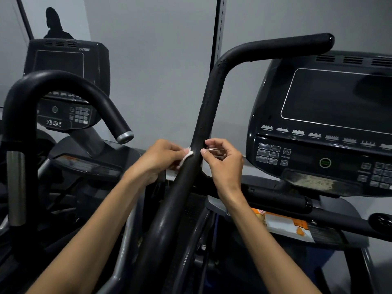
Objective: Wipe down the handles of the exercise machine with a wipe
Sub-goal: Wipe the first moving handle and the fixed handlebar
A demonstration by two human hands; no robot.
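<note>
Two bare forearms fill the bottom of the view, reaching up and in toward the long black handle (pixel 203 115), the tall padded bar that rises between them and bends over to the right above the console (pixel 322 115). It is the biggest thing in play, and droplets bead along its upper stretch and around the bend, so my read is that much of the wiping is still to do: the wipe sits only at the bar's mid-height, and nothing here shows the top section being rubbed dry. The neighbouring machine's curved handle (pixel 70 88) on the left looks untouched, though I cannot tell whether it belongs to the job. Down to the hands now. The left hand (pixel 163 158) comes in from the left with the wrist bent, fingers curled, pinching the white wipe (pixel 186 157) and pressing it against the left side of the bar. The right hand (pixel 222 160) mirrors it on the other side, fingers curled in with the thumb tip just beside the bar; it seems to pinch something thin and pale, perhaps the wipe's far end, but that is too small to settle. An orange-and-white packet (pixel 282 223) lies on the machine's lower tray.
</note>
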